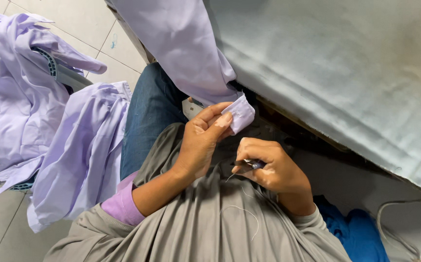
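Observation:
My left hand [200,143] pinches the cuff end [240,112] of a lilac shirt sleeve [181,46] that hangs down off the table edge. Thumb and fingers press on the folded cuff. Just right and below, my right hand [273,167] is closed around a small thread snip [247,166] with a dark handle and metal tip pointing left toward the other hand. A thin pale thread [249,213] lies across my grey top beneath both hands.
A grey cloth-covered table [346,73] fills the upper right. A heap of lilac shirts [40,111] lies over a stand on the left above a tiled floor. Blue fabric [356,228] and a grey cable [395,213] sit at lower right.

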